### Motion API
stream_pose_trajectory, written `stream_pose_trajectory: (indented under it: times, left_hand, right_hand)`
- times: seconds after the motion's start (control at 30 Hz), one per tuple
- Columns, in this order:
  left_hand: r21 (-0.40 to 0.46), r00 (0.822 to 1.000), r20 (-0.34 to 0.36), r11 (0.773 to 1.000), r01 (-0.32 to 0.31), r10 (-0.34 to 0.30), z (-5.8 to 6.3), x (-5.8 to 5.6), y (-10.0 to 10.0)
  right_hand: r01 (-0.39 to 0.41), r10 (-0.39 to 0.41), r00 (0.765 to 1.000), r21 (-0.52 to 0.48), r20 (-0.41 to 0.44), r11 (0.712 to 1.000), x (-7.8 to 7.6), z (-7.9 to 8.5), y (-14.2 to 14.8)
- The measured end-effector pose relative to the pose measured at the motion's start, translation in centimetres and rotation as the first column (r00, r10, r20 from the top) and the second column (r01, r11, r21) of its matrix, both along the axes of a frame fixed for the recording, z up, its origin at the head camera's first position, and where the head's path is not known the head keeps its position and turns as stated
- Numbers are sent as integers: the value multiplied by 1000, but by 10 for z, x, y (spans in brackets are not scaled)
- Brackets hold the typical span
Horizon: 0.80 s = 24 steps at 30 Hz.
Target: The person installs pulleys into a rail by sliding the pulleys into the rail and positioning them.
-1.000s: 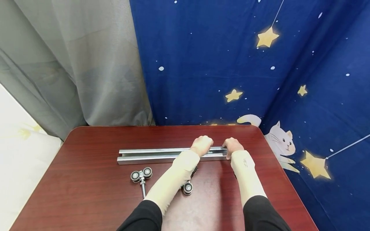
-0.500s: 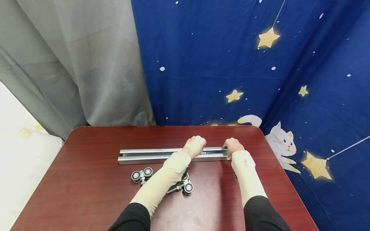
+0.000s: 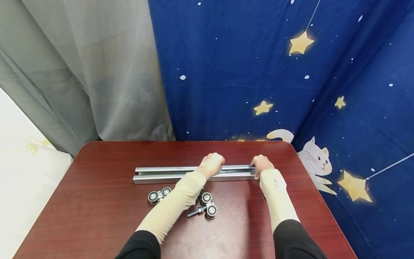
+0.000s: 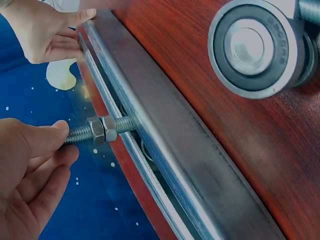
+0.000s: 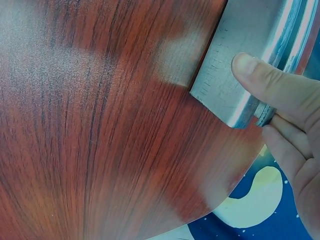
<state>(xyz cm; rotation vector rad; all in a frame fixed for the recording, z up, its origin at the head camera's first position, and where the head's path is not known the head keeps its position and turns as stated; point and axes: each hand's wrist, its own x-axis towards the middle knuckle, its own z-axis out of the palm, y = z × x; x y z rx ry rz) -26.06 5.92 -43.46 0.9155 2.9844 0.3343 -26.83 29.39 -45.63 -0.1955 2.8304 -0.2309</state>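
Note:
A silver metal channel rail (image 3: 174, 176) lies across the table with its slot facing up. My left hand (image 3: 211, 165) is over its middle, and in the left wrist view its thumb and fingers pinch the end of a threaded bolt (image 4: 80, 134) carrying two hex nuts (image 4: 102, 130). The bolt passes down into the rail's slot. A curved edge of a wheel (image 4: 149, 153) shows inside the channel; the rest is hidden. My right hand (image 3: 262, 166) grips the rail's right end, thumb on the near side wall (image 5: 220, 70) and fingers at the far side.
On the red-brown table (image 3: 97, 216), nearer than the rail, lie two roller trolleys: one (image 3: 153, 196) partly behind my left forearm, the other (image 3: 208, 207) with its bolt pointing left. A grey curtain (image 3: 126, 72) and a blue star-patterned curtain (image 3: 233, 72) hang behind the table.
My left hand has slid leftward along the rail with the bolt. The trolley on the right is more exposed, the left one more covered. My right hand keeps its place on the rail's end.

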Motion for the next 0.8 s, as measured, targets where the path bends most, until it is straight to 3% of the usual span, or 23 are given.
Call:
stream_pose_trajectory:
  times: [0.23, 0.53, 0.8]
  left_hand:
    - [14, 1000, -9, 1000, 2, -2, -3, -2, -12]
    - [-3, 1000, 11, 1000, -7, 7, 5, 1, -28]
    - [20, 1000, -2, 1000, 5, -5, 4, 2, -43]
  right_hand:
    - [15, -15, 1000, -8, 11, 1000, -1, -2, 1]
    - [5, -5, 1000, 6, 9, 1000, -1, 1, 1]
    - [-8, 8, 1000, 0, -2, 1000, 0, 1, 0]
